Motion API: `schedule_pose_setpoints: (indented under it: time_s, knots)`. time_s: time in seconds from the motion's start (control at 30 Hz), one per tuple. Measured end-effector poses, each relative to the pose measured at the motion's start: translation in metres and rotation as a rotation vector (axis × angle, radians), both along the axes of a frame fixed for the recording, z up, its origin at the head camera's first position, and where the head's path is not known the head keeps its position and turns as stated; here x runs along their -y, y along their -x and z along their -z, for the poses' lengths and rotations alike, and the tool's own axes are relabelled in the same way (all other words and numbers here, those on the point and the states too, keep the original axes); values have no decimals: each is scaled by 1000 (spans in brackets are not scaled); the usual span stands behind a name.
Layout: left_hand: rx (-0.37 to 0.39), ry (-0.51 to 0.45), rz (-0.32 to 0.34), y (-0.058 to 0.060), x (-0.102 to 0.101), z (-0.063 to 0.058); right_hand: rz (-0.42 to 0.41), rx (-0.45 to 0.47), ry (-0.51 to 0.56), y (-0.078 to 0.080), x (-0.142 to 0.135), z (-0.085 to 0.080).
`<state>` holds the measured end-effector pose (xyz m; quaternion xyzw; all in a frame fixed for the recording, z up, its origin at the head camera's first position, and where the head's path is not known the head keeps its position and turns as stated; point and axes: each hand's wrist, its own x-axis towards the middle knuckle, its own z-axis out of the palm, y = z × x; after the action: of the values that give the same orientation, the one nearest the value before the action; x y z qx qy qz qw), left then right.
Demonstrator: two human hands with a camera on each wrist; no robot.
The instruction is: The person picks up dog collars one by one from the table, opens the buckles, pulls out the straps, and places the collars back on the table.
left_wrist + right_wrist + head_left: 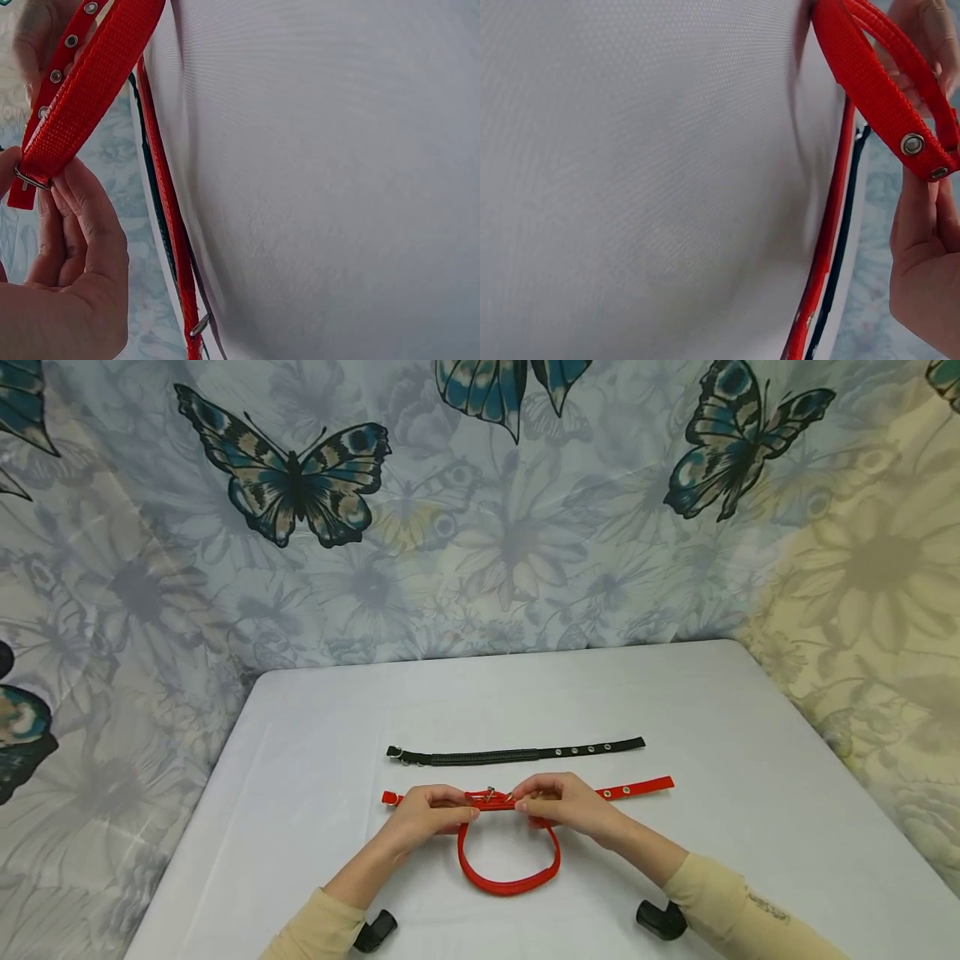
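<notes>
A red collar (pixel 504 887) is bent into a loop in front of me, its fastening side between my two hands. My left hand (pixel 429 814) pinches it by the metal buckle (pixel 34 178), where a short strap tip pokes through. On the other side, my right hand (pixel 568 806) grips the band near its metal eyelets (pixel 913 144). A second red collar (pixel 637 788) lies stretched out behind the hands, its middle partly hidden by them. Farther back, a black collar (pixel 487 758) lies straight, roughly alongside it.
The collars lie on a white-covered table (pixel 322 718). Butterfly-print cloth (pixel 525 560) hangs behind and beside it. Black devices (pixel 662 920) sit by both wrists, under the beige sleeves (pixel 738 906).
</notes>
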<state>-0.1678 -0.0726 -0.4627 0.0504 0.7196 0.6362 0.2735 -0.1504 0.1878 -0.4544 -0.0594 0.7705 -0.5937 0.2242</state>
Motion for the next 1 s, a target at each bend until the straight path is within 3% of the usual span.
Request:
schedule_pose_setpoints:
  time_s: [0.37, 0.77, 1.0]
  knots:
    - [-22, 2, 30, -2, -4, -4, 40, 4, 20, -2, 7, 1]
    - [-33, -1, -10, 4, -4, -3, -35, -25, -7, 6, 4, 0]
    - [-31, -22, -8, 7, -2, -3, -34, -4, 8, 9, 6, -5]
